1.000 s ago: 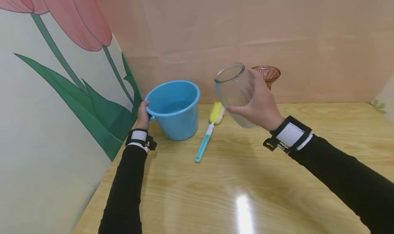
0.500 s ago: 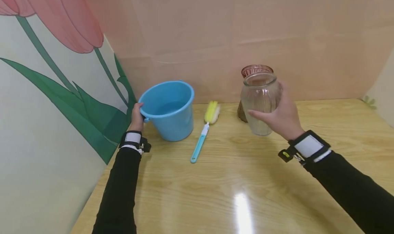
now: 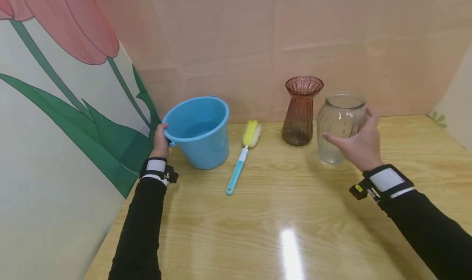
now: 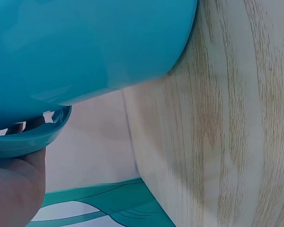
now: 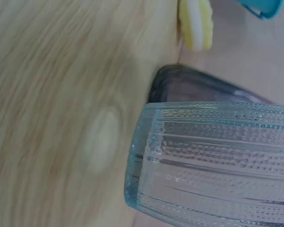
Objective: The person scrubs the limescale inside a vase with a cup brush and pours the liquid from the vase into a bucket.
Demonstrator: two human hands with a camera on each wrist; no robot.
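Both my hands are busy: my right hand [image 3: 359, 147] wraps the clear ribbed glass jar [image 3: 340, 126], upright with its mouth up, just right of the brown fluted glass vase [image 3: 301, 110] on the wooden table [image 3: 295, 214]. My left hand [image 3: 160, 140] grips the blue plastic bucket [image 3: 199, 130] rim, well left of the vase.

Black long sleeves [image 3: 140, 226], black-and-white wrist straps [image 3: 385, 179] (both wrists)

A staged booth, not a lived-in room: plain pink panels [image 3: 295, 30] behind the hands, a tulip-painted board [image 3: 55, 108] left of them, a wooden table [image 3: 295, 214] beneath.
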